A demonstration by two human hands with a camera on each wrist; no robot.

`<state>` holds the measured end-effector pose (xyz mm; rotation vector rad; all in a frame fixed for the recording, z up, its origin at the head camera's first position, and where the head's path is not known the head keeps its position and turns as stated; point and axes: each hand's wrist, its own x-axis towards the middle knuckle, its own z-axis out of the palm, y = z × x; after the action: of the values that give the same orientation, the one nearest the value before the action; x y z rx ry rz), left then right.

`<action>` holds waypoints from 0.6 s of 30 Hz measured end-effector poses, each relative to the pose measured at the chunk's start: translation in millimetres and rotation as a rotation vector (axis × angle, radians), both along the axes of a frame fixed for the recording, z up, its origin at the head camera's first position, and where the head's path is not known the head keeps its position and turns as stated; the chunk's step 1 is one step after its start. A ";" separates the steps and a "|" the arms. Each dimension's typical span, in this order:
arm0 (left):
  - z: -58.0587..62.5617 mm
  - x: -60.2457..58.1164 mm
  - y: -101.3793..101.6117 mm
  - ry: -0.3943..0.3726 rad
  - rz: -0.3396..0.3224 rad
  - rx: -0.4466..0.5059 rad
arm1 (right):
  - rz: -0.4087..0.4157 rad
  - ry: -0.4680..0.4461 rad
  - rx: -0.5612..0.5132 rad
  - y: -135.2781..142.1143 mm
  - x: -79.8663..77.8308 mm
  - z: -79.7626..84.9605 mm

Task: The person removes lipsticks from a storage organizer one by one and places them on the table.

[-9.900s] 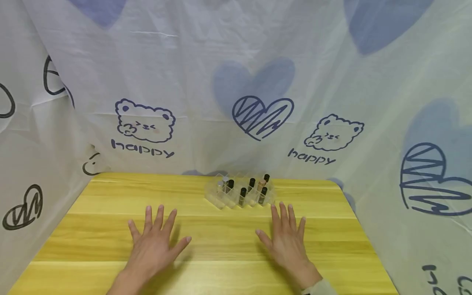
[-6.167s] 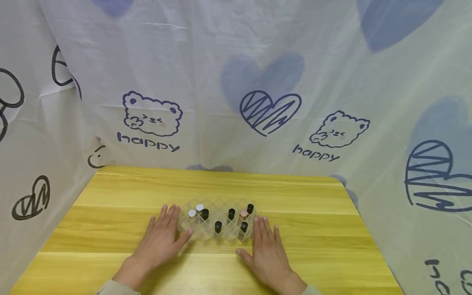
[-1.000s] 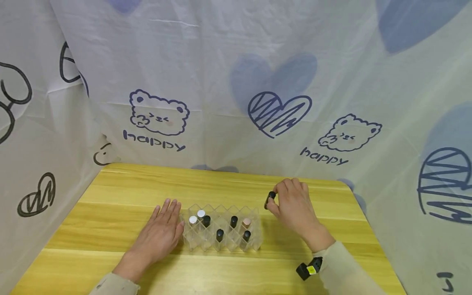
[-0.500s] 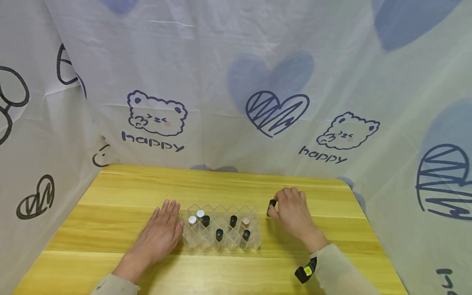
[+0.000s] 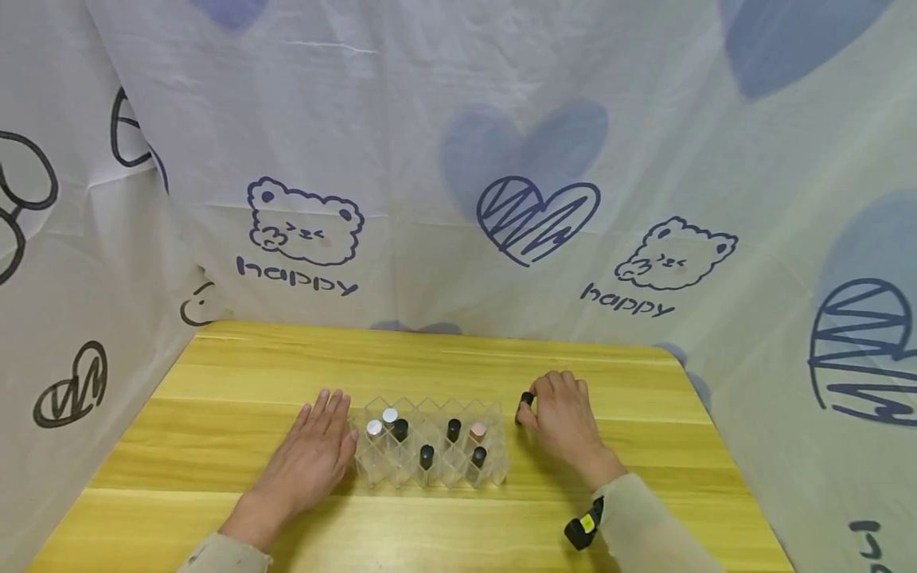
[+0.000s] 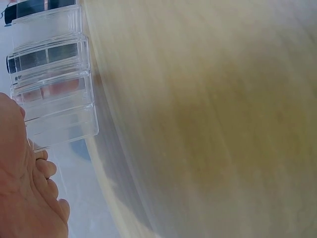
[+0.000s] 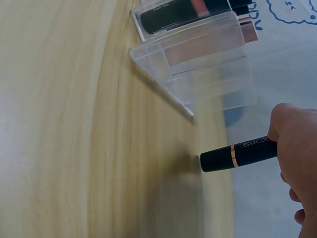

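A clear lipstick holder [image 5: 372,474] with diamond-shaped compartments stands mid-table, with several lipsticks upright in it. My left hand [image 5: 304,461] lies flat at its left end, fingers straight, thumb against the holder's side. To the right of the holder, my right hand [image 5: 569,422] pinches a black lipstick [image 5: 525,404] between thumb and fingers. In the right wrist view this lipstick [image 7: 218,158] has a copper ring and pale lettering, and its lower end is close to the tabletop. I cannot tell whether it touches. My fingertips partly hide its upper end.
Two silver-capped lipsticks [image 5: 390,416] stand at the holder's left. A pink-capped one [image 5: 478,431] and several black-capped ones share the other compartments. The yellow wooden table [image 5: 430,533] ends at a white printed cloth [image 5: 423,159]. A black wrist device [image 5: 582,529] hangs below my right sleeve.
The holder has been drawn nearer from the table's back edge. My right hand has taken the lipstick from its back right compartment, carried it right, and lowered it towards the table.
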<state>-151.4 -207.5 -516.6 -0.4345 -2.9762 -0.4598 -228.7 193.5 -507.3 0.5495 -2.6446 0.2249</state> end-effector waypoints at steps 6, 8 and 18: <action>0.1 0.2 0.2 -0.003 0.000 0.005 | -0.005 0.011 -0.007 0.2 0.1 -4.1; 0.4 0.2 0.3 -0.006 0.001 0.007 | -0.005 0.008 -0.008 -0.2 0.2 -4.8; 1.4 1.5 0.5 -0.009 0.008 0.015 | 0.000 0.004 -0.018 -2.0 0.6 -5.7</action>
<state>-149.9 -207.0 -515.1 -0.4205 -2.9796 -0.4836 -228.1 191.5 -513.0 0.5440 -2.6364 0.2469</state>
